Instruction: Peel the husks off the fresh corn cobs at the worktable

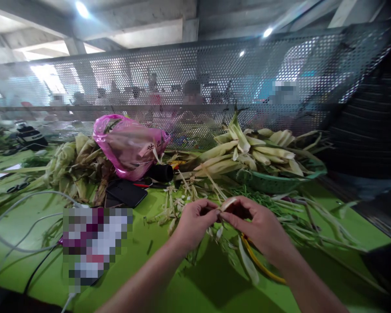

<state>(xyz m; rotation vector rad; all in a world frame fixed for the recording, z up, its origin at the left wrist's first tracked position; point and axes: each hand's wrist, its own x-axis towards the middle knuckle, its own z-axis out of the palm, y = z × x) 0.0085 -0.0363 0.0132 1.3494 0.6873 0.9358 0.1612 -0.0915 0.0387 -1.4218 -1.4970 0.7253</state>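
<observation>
My left hand (pixel 195 221) and my right hand (pixel 259 226) meet over the green table (pixel 124 278), both pinched on a pale leaf strip (pixel 227 203) held between their fingertips. A long pale strip (pixel 247 261) and a yellow band (pixel 262 266) hang below my right hand. Loose leaf scraps (pixel 174 208) lie just beyond my left hand.
A green basket (pixel 280 180) piled with pale husked leaves stands at the back right. A pink plastic bag (pixel 130 145), a heap of husks (pixel 71 167), a black phone (pixel 126 192), scissors (pixel 17 188) and white cables (pixel 22 217) lie left. A perforated metal screen (pixel 195 82) closes the back.
</observation>
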